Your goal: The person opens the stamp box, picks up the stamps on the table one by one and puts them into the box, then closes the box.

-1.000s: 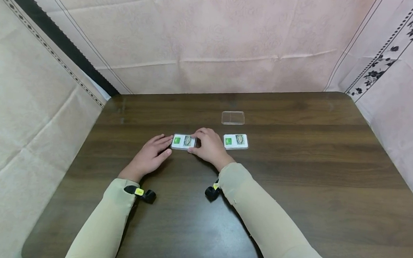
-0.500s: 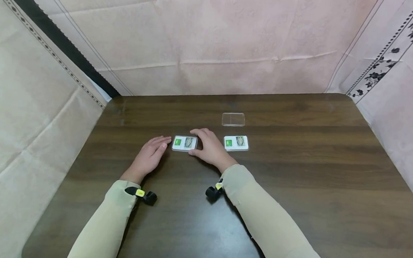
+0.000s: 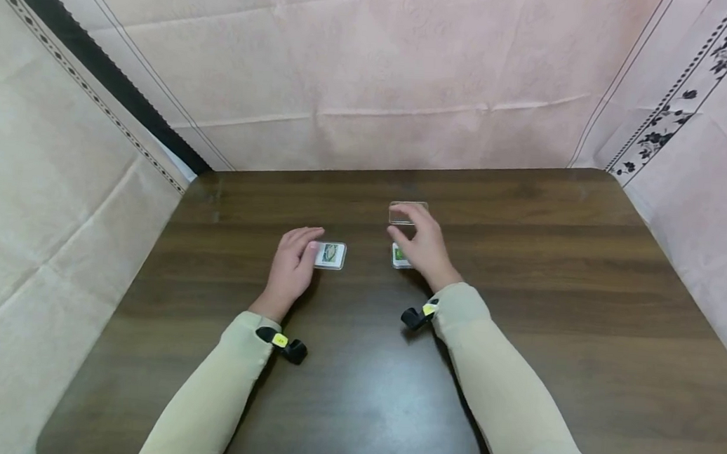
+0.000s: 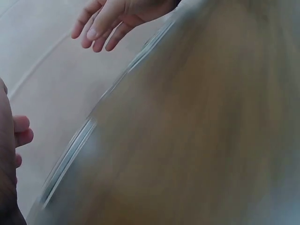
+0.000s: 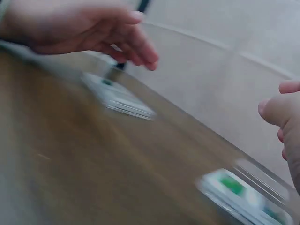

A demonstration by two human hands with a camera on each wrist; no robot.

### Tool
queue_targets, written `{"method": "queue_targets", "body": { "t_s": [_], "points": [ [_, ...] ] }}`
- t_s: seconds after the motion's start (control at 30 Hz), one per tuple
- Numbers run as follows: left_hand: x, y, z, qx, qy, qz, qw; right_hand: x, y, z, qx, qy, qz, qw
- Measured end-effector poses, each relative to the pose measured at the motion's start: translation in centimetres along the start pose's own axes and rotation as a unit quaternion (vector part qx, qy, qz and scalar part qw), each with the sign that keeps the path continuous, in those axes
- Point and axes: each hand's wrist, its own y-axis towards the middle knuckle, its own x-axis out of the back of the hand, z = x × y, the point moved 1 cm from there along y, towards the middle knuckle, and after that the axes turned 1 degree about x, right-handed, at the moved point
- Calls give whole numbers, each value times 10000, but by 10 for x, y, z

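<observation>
My left hand [image 3: 293,268] hovers over the left end of a flat clear case of white cards [image 3: 331,256] printed with a green square and a round picture. Air shows between that hand and the case [image 5: 123,99] in the right wrist view. My right hand [image 3: 427,249], thumb and fingers spread apart, is above a second such case [image 3: 398,260] and covers most of it. Its fingertips overlap a transparent plastic lid [image 3: 400,219] lying behind that case. Neither hand holds anything. In the left wrist view both cases appear edge-on and blurred.
The cases and lid lie on a dark brown wooden table [image 3: 341,366] with rounded corners. Pale cloth [image 3: 349,71] hangs behind its far edge, and more cloth [image 3: 51,254] hangs along the left side.
My right hand has left the left case's right end and moved right, over the second case and lid. The left hand has shifted right and now overlaps the left case.
</observation>
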Motion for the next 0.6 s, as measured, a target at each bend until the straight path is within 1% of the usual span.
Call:
{"method": "queue_targets", "body": {
  "t_s": [0.1, 0.2, 0.3, 0.4, 0.5, 0.6],
  "points": [
    [-18, 9, -11, -17, -56, 9, 10000, 17, 0, -14, -434, -57, -193, 9989],
    [-35, 19, -20, 94, 62, 55, 9999, 30, 0, -26, -864, -191, -187, 9959],
    [-49, 26, -28, 294, 268, 44, 9992, 37, 1, -35, -1173, -321, -4, 9926],
    [-62, 31, -36, 399, 412, 28, 9984, 41, 2, -43, -1417, -508, 302, 9881],
    [-73, 36, -43, 385, 708, 88, 9967, 44, 4, -51, -1532, -813, 582, 9831],
    [-85, 44, -49, 446, 1181, 228, 9917, 46, 10, -58, -1412, -1156, 803, 9799]
  ]
}}
